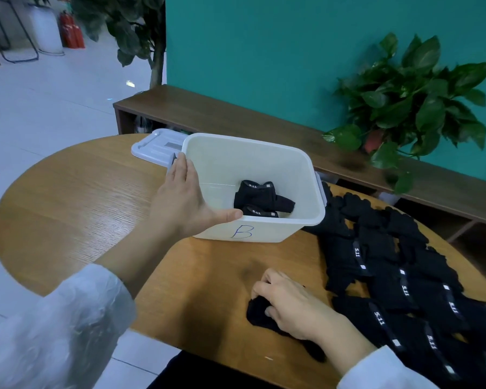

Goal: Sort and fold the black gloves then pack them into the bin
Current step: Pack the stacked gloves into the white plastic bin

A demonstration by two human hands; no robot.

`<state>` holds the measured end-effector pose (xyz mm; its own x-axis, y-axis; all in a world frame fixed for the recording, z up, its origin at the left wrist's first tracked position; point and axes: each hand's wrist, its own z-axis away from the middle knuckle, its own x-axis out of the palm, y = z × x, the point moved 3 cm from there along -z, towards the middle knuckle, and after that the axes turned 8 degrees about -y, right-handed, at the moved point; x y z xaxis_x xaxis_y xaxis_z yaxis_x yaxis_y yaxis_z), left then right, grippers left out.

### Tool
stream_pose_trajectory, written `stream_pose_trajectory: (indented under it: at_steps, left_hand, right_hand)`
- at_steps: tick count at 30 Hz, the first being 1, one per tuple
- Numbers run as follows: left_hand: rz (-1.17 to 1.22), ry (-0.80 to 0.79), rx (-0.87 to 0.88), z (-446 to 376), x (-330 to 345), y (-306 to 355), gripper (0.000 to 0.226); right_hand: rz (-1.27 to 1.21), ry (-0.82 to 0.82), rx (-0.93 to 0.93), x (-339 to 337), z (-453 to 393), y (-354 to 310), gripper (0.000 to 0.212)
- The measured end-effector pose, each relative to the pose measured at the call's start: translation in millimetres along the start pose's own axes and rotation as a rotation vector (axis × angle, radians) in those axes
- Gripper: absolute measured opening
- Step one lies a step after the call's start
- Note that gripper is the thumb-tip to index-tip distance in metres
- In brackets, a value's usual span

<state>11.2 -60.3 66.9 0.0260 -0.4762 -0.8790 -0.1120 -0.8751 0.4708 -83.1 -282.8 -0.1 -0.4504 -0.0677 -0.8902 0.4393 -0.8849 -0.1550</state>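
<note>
White bin (267, 167) marked "B" on round wooden bench (76, 200), folded black gloves (260, 199) with 5.11 cuffs inside, left hand (184, 200) gripping bin's corner, right hand (289, 304) clutching black glove (257, 310) near bench's front edge, glove pile (410, 290) at right.

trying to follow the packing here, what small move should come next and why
Probably lift the folded glove that the right hand grips on the table and carry it to the bin. The left hand already grips the bin's near-left corner, steadying it, folded gloves lie inside, and the unsorted pile waits at the right.
</note>
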Motion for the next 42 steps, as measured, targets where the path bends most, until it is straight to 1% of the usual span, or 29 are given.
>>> stream_pose_trajectory:
  at_steps: [4,9,13,17,20,24,27,30,33,37,40,42]
  left_hand:
    - [-0.008,-0.021,-0.009,0.2,-1.9,1.8,0.156]
    - [-0.002,-0.017,0.003,-2.1,-1.4,-0.7,0.159]
    - [-0.024,-0.028,0.005,-2.5,-2.0,-0.4,0.160]
    - [-0.012,-0.031,0.025,-2.9,-2.5,-1.6,0.158]
    - [0.002,-0.036,0.052,-2.2,-3.7,-2.1,0.157]
    - [0.016,-0.051,0.078,-3.6,-5.2,-3.9,0.157]
    - [-0.004,-0.066,0.089,-6.1,-6.2,-5.1,0.157]
    - [-0.034,-0.093,0.095,-7.5,-7.0,-7.7,0.153]
    - [-0.047,-0.094,0.125,-7.6,-6.9,-10.2,0.149]
    - [-0.040,-0.101,0.134,-6.4,-5.5,-12.6,0.149]
    - [-0.013,-0.101,0.139,-7.5,-6.3,-12.8,0.149]
    - [-0.012,-0.103,0.132,-10.0,-7.0,-12.4,0.152]
  right_hand:
    - [-0.011,-0.012,-0.023,-3.1,0.1,0.3,0.032]
    - [-0.102,-0.045,-0.022,-9.3,6.2,5.9,0.026]
    - [-0.154,0.006,-0.016,-27.3,23.2,15.4,0.022]
    - [-0.171,0.096,-0.029,-74.7,48.1,20.3,0.019]
    - [-0.150,0.181,-0.064,-127.2,55.6,19.3,0.023]
    - [-0.067,0.297,-0.101,-191.6,37.0,12.8,0.029]
    - [0.018,0.321,-0.104,-216.7,4.6,5.5,0.025]
    - [0.112,0.277,-0.128,-214.0,-37.2,0.8,0.028]
    - [0.136,0.188,-0.145,-190.2,-69.7,8.5,0.031]
    - [0.216,0.064,-0.134,-153.0,-92.3,26.5,0.030]
    - [0.190,-0.027,-0.107,-134.1,-99.6,34.5,0.032]
    - [0.168,-0.047,-0.097,-128.3,-103.1,37.4,0.033]
